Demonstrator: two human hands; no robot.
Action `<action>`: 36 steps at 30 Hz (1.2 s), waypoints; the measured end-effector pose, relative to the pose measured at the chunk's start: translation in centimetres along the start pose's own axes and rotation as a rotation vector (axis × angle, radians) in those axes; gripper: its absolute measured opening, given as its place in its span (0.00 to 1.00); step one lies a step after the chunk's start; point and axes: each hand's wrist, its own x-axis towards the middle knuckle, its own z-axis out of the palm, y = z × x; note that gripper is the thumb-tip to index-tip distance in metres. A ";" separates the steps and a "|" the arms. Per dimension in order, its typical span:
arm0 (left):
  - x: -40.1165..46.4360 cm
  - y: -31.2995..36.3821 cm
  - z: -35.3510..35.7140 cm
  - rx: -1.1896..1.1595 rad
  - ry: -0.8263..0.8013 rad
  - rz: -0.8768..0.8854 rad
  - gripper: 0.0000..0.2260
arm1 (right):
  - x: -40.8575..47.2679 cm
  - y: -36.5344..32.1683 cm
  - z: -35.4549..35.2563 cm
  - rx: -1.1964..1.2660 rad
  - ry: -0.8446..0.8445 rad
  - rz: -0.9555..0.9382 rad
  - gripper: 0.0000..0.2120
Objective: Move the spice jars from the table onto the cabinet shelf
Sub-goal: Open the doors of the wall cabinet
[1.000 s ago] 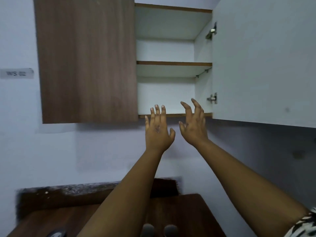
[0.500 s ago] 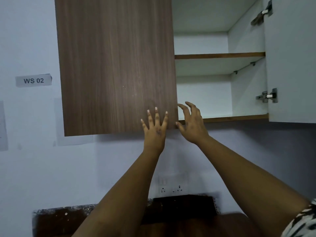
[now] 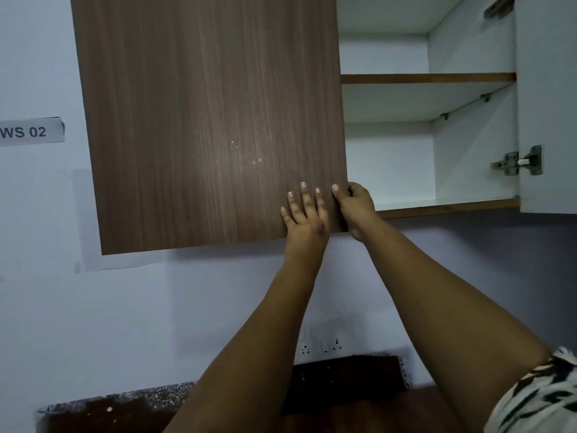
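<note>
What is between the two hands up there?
In the head view, only the brown door's edge: the left hand lies flat on its front, and the right hand grips it.

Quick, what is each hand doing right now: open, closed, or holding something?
Left hand: open, fingers straight and flat against the closed cabinet door.
Right hand: closed on that door's right edge, fingers curled round it.

Two hands: left hand (image 3: 307, 218), right hand (image 3: 356, 207). Two cabinet doors: brown door (image 3: 206, 120), white door (image 3: 546, 104). Two shelves: upper shelf (image 3: 427, 78), lower shelf (image 3: 449, 207). One wall label (image 3: 29, 131). One hinge (image 3: 516, 160) fully visible.
</note>
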 end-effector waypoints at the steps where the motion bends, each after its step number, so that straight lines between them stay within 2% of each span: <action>1: 0.0 0.0 -0.2 0.016 0.019 0.002 0.26 | -0.1 -0.1 -0.1 0.014 -0.005 0.000 0.19; 11: -2.6 -0.2 -7.0 -0.009 0.077 -0.030 0.24 | -7.3 -4.6 -2.3 0.019 0.033 -0.025 0.15; 15: -4.7 -1.2 -11.6 -0.072 -0.073 -0.029 0.24 | -12.3 -7.5 -3.1 -0.043 0.081 -0.058 0.15; 21: -8.1 -3.9 -19.5 -0.212 -0.158 -0.051 0.28 | -20.5 -12.7 -2.7 -0.199 0.119 -0.156 0.16; 24: -9.8 -5.3 -23.7 -0.326 -0.251 -0.105 0.29 | -24.0 -15.1 -1.6 -0.218 0.131 -0.140 0.15; 27: -11.4 -6.5 -28.1 -0.602 -0.277 -0.195 0.35 | -27.5 -17.4 -0.4 -0.222 0.127 -0.116 0.13; 30: -12.9 -8.1 -31.9 -0.881 -0.162 -0.319 0.39 | -31.3 -19.5 1.3 -0.311 0.122 -0.159 0.11; 32: -13.9 -9.4 -33.9 -0.915 -0.109 -0.356 0.37 | -33.4 -20.6 2.5 -0.373 0.121 -0.197 0.11; 36: -15.6 -12.4 -36.5 -0.879 -0.127 -0.374 0.31 | -37.4 -22.9 4.9 -0.441 0.118 -0.230 0.11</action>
